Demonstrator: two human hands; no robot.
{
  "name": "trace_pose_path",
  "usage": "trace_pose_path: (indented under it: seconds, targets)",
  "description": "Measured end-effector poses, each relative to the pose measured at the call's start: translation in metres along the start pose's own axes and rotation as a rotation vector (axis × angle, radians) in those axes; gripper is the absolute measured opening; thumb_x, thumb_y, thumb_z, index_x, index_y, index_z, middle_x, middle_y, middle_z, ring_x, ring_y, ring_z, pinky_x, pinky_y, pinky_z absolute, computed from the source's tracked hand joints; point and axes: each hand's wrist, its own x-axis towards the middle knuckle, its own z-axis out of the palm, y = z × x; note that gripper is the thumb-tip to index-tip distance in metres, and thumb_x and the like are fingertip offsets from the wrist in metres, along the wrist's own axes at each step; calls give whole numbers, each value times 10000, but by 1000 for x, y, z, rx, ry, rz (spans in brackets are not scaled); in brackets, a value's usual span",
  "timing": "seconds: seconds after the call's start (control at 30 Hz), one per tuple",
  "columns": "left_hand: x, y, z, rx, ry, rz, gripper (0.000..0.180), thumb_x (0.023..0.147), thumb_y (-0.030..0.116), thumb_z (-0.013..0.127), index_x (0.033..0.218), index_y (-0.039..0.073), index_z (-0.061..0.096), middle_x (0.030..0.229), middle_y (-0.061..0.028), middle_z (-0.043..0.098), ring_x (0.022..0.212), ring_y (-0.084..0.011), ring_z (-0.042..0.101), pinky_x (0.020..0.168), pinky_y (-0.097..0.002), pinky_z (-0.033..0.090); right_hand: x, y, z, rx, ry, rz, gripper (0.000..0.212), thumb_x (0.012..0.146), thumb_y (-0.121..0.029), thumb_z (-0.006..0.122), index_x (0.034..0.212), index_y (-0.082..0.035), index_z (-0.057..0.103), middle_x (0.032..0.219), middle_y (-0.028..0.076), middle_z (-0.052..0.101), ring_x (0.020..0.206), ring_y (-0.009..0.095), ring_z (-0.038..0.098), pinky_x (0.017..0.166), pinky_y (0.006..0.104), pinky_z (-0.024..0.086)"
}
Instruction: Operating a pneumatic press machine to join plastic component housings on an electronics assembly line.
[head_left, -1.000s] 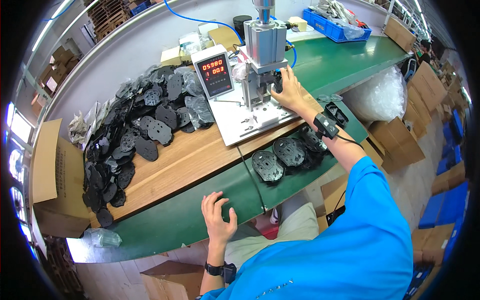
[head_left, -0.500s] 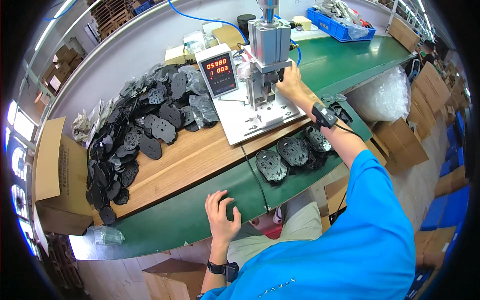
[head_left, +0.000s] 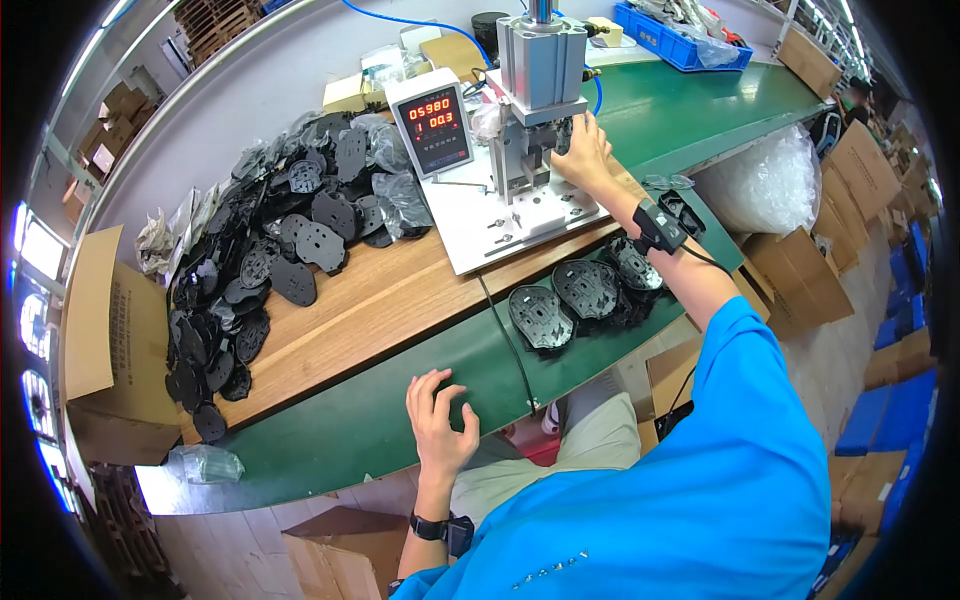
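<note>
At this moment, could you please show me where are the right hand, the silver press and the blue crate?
Right hand (head_left: 586, 160): head view, back of the hand.
Silver press (head_left: 540, 72): head view, upper block's front.
Blue crate (head_left: 673, 53): head view, near side wall.

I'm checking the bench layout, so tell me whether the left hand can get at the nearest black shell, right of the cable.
Probably yes: the left hand is open, with nothing visible in it, and only the thin cable, low on the green bench, seems to lie between it and the shell.
</note>
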Motion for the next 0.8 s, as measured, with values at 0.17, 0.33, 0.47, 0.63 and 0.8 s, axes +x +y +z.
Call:
trace_pose_path:
  seconds: [0.17,0.33,0.47,0.63,0.8]
  targets:
    - [-1,0,1,16,16,1,276,793,55,708,1069,53,695,1339,-166,636,1353,-399,557,1229,-604,361,-13,0,-16,59,-60,7,1142,826,-385,872,1702,-71,212,1545,317,426,1405,504,474,1177,603,383]
    - [-1,-3,3,14,15,20,276,790,54,709,1066,51,697,1336,-166,636,1349,-402,558,1226,-604,364,-14,7,-25,151,-9,-56,1089,822,-325,889,1673,-56,265,1428,286,520,1355,461,532,1151,520,448]
    - [-3,-2,2,14,17,15,273,789,52,709,1061,52,698,1335,-166,636,1346,-402,560,1224,-606,365,-15,7,-21,205,17,-87,1086,819,-312,908,1663,-42,280,1428,283,523,1348,444,544,1153,498,458]
    - [-1,-2,3,18,22,23,274,787,51,711,1060,52,695,1335,-166,634,1343,-401,561,1224,-607,367,-22,12,-18,160,32,-92,1114,813,-321,922,1666,-26,269,1467,288,507,1382,444,527,1175,488,448]
    - [-2,-3,3,26,24,21,279,787,51,712,1065,53,693,1332,-166,633,1342,-399,562,1224,-605,370,-23,10,-24,227,-2,-125,1079,823,-271,917,1653,-4,281,1490,291,501,1405,445,507,1198,487,431]
